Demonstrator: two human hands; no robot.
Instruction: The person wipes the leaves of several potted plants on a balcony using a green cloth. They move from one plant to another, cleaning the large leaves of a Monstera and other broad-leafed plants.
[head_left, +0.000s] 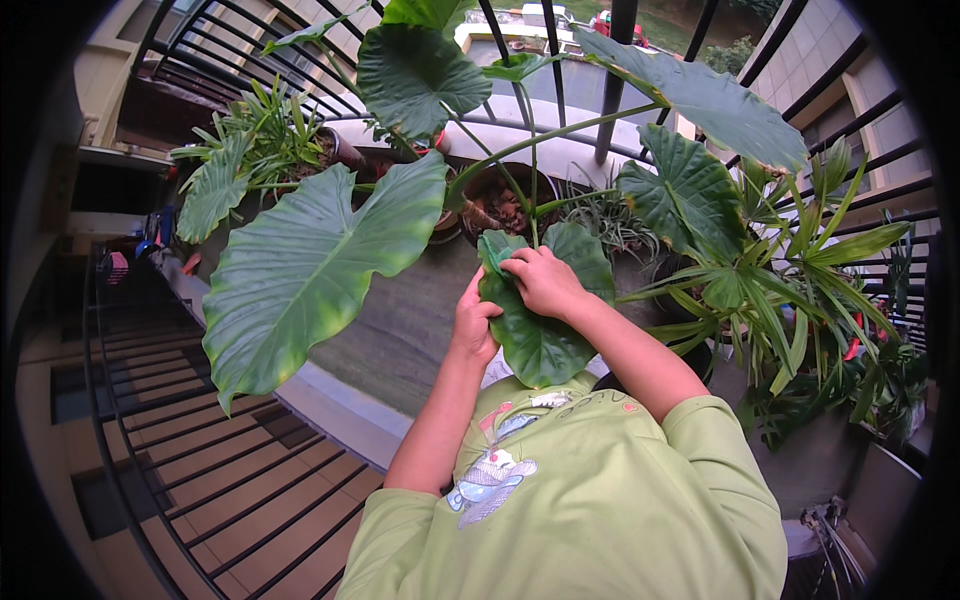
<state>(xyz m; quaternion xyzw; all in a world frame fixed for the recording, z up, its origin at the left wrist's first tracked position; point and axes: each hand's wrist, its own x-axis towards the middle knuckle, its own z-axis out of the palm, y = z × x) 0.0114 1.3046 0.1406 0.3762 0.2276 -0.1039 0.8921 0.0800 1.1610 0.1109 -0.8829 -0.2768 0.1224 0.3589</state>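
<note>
A large heart-shaped elephant-ear leaf (540, 337) hangs right in front of my body. My left hand (475, 319) grips its left edge, the thumb on top and the fingers mostly hidden underneath. On the upper left part of that leaf, my right hand (544, 279) presses a small green cloth (499, 251) with its fingertips. The leaf's stalk (535, 187) runs up beyond my hands among the other stems of the plant. Its brown pot (555, 184) holds dry, chunky material. A bigger leaf (322, 262) with yellowish edges spreads to the left of my hands.
Black metal railings (615, 82) curve around the balcony. Further elephant-ear leaves (686, 199) reach out at the upper right. A potted lady palm (757, 277) stands on the right, spider-like plants (611, 217) beside the pot. More potted greenery (262, 142) sits at the left back. Cables (829, 525) lie lower right.
</note>
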